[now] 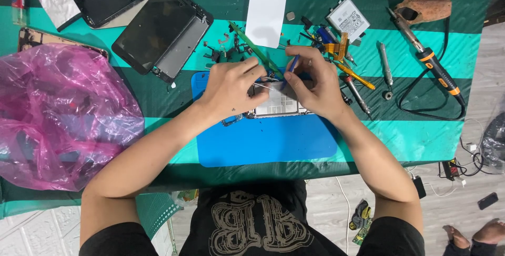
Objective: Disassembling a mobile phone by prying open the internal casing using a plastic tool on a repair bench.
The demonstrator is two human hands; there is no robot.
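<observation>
Lying on the blue mat (273,143), the opened phone frame (279,103) has its long axis running left to right across the person's front, and both hands meet over its upper edge. The left hand (229,87) rests on the frame's left end, its fingers curled and pressed together around a thin metal tool, apparently tweezers (261,84), whose tip points right toward the frame's middle. The right hand (315,82) sits on the frame's right end, thumb and forefinger pinching a slim blue pry tool (291,66) that slants down and left toward the same spot. A narrow green strip (255,51) runs diagonally from above the frame down between the two hands. The two tool tips are very near each other above the frame's top edge, so neither hand is clearly nearer; whether they touch the frame there cannot be told. Right of the frame lie screwdrivers (357,93) and a soldering iron (428,61) on the table (421,135); up and left of it a dark phone screen (158,27), and far left a pink plastic bag (58,114).
</observation>
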